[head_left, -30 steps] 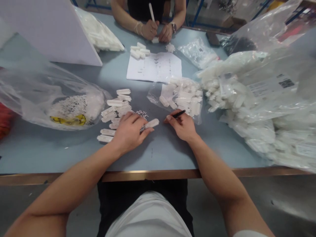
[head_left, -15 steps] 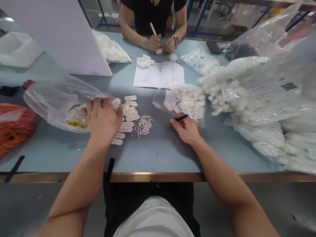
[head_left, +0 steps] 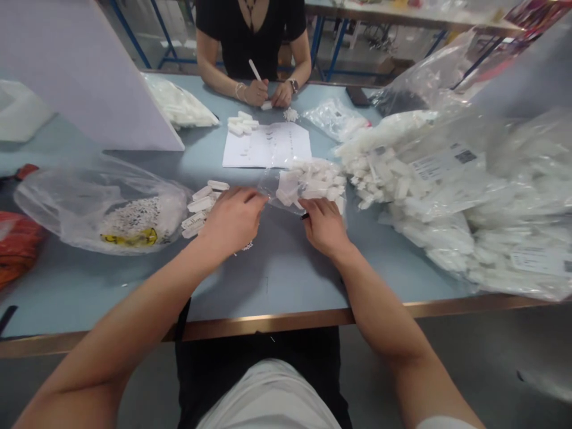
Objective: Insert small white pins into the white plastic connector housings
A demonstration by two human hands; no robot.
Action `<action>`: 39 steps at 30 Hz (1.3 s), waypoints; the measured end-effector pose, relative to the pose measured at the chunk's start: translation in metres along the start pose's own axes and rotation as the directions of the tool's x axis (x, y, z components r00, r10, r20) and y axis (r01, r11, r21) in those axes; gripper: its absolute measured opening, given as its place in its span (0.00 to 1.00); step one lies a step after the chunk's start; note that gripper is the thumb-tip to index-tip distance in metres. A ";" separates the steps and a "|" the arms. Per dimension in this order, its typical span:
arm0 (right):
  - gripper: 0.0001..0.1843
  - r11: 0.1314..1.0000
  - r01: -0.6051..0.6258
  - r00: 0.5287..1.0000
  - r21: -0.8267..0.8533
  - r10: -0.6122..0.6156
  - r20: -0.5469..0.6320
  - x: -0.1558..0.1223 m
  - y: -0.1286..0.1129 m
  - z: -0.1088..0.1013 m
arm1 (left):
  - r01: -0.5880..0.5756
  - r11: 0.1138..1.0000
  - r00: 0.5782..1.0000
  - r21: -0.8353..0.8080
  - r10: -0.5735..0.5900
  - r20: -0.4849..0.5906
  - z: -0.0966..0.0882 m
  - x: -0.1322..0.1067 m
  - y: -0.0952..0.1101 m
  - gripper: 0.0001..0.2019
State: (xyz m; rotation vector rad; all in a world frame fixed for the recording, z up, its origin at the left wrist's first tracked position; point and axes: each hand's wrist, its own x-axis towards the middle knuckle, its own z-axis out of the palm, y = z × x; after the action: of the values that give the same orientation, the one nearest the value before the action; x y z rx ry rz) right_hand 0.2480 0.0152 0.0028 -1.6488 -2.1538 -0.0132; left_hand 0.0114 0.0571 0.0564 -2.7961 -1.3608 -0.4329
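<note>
The left hand [head_left: 235,220] and right hand [head_left: 325,226] both reach in to the small clear bag [head_left: 273,186] of white plastic pieces [head_left: 313,182], which lies on the blue table [head_left: 272,292] between them, a corner of its film toward the left hand. The left fingers [head_left: 257,199] lie together and slightly curled, their tips just beside the film; whether they pinch it or anything else, I cannot tell. The right fingers [head_left: 313,205] curl together at the bag's lower edge, closed round a black pen [head_left: 304,216] of which only the tip shows. The main risk, as I judge it, lies in that pen: with the hand so near the film, its tip could snag or puncture the thin plastic, and a tug on the bag could spill pieces onto the table. Left of the small bag, the white tags [head_left: 199,205] sit close under the left wrist, so a sweep of the forearm could knock them out of line and into the loose granules [head_left: 245,245], which look small enough to scatter. Compared with the frame before, the left hand has moved from the tags and the granule-filled large bag [head_left: 53,202] further left of the small bag, and now covers most of the granule pile. The right hand has closed in, leaving the pen, clearly visible earlier, nearly hidden.
</note>
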 end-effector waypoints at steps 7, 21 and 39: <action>0.21 0.984 0.047 0.971 -0.172 -0.005 0.237 0.005 -0.013 -0.005 | 0.156 0.980 0.965 -0.125 -0.124 0.233 0.039 0.089 -0.008 0.25; 0.20 0.976 0.092 0.967 -0.200 -0.040 0.253 0.007 -0.009 0.005 | 0.072 0.987 0.799 -0.141 0.028 0.600 0.030 0.132 -0.009 0.19; 0.22 0.981 0.096 0.960 -0.171 -0.046 0.276 0.008 -0.005 -0.001 | 0.334 0.940 0.940 -0.075 -0.327 0.093 0.005 0.062 -0.008 0.18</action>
State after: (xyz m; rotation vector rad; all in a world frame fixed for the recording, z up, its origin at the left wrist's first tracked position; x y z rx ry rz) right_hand 0.2419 0.0206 0.0077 -1.7598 -2.4823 -0.0069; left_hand 0.0428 0.1109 0.0663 -2.6787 -1.8867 -0.3971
